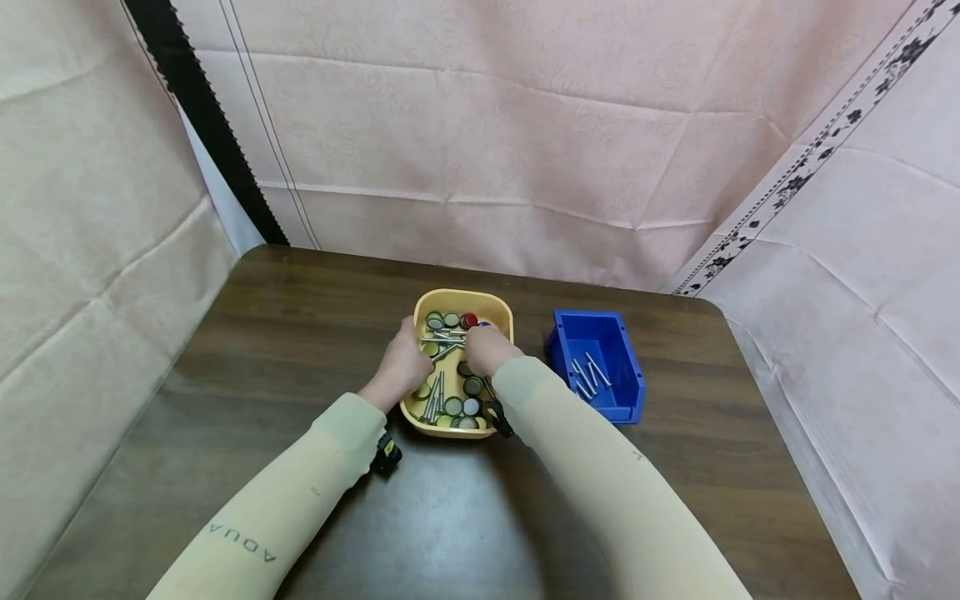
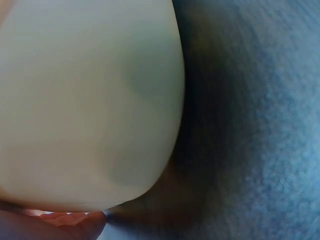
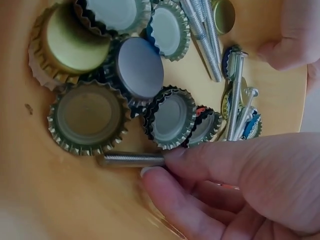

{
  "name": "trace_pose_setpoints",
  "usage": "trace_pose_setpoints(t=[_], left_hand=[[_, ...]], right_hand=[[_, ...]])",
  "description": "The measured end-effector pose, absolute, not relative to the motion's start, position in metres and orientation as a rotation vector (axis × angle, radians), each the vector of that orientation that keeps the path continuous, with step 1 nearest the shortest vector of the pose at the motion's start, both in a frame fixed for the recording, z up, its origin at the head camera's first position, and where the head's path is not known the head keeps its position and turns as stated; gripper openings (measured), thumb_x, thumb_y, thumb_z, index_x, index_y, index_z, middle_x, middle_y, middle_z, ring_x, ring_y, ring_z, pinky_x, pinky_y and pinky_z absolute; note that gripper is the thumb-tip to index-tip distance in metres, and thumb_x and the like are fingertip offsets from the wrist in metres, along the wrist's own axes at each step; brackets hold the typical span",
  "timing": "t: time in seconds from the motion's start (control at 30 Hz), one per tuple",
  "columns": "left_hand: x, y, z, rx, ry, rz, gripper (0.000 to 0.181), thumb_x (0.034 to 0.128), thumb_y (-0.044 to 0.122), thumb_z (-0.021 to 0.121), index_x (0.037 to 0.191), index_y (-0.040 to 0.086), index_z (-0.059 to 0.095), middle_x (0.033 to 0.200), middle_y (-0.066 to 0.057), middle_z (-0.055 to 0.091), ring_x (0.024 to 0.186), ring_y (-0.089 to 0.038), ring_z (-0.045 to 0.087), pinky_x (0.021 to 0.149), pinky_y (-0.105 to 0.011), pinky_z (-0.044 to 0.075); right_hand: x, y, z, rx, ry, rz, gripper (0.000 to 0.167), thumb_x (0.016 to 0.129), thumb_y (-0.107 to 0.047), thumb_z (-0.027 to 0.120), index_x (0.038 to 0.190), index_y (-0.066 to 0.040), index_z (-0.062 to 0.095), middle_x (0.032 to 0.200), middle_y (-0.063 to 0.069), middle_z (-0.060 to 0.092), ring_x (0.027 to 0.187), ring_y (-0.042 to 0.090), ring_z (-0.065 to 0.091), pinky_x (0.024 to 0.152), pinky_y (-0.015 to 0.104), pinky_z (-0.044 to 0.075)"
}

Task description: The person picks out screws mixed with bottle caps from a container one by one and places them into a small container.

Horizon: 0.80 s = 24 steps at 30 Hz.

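A yellow container (image 1: 462, 296) holds bottle caps (image 3: 90, 117) and long metal screws (image 1: 433, 400). My left hand (image 1: 400, 367) grips its left rim, with a fingertip inside the wall in the right wrist view; the left wrist view shows mostly sleeve, with part of the hand (image 2: 75, 225) low down. Over the container's right side is my right hand (image 1: 491, 350). In the right wrist view, the thumb and a finger of that hand (image 3: 225, 190) pinch one end of a metal screw (image 3: 132, 159) lying low beside the caps.
To the right of the yellow container stands a blue bin (image 1: 630, 367) with several screws (image 1: 597, 369) inside. Both stand on a dark wooden table (image 1: 322, 308). Pale cloth (image 1: 480, 150) hangs behind the table and at its sides.
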<state>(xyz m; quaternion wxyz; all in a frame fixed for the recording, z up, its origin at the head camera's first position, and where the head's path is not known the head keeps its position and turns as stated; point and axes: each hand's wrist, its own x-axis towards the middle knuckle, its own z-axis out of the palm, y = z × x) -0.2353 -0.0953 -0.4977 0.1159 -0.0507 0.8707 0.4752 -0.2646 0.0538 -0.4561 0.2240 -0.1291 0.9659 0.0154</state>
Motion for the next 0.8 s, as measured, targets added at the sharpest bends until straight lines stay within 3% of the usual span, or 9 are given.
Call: trace_pose_setpoints(t=[0.27,0.47,0.8], left_hand=[[-0.2332,-0.0952,-0.4947,-0.14,2.557,1.403,0.087,0.0787,-0.01,0.052,0.153,0.008,0.011,0.119,-0.023,0.052,0.092,-0.031,0.058,0.071,-0.039,0.053],[-0.2344,-0.0954,-0.4939,-0.137,2.559,1.41,0.083,0.0788,-0.011,0.051,0.151,0.008,0.014,0.114,-0.022,0.053,0.089,-0.031,0.059,0.065,-0.038,0.053],[-0.2332,-0.0956,-0.4935,-0.137,2.544,1.416,0.085,0.079,-0.011,0.051,0.152,0.008,0.012,0.12,-0.023,0.051,0.093,-0.032,0.057,0.07,-0.039,0.053]], right_hand=[[-0.2635,0.0503,-0.4609,-0.346,2.746,-0.023,0.016,0.095,-0.007,0.053,0.099,-0.006,0.068,0.098,0.007,0.064,0.085,0.02,0.053,0.078,0.03,0.044],[-0.2637,0.0473,-0.458,-0.3,2.735,-0.085,0.014,0.096,-0.009,0.053,0.098,-0.006,0.067,0.097,0.008,0.062,0.082,0.021,0.051,0.073,0.031,0.043],[-0.2626,0.0494,-0.4546,-0.329,2.729,0.012,0.013,0.094,-0.006,0.053,0.092,-0.006,0.066,0.091,0.007,0.061,0.08,0.02,0.049,0.073,0.029,0.042]])
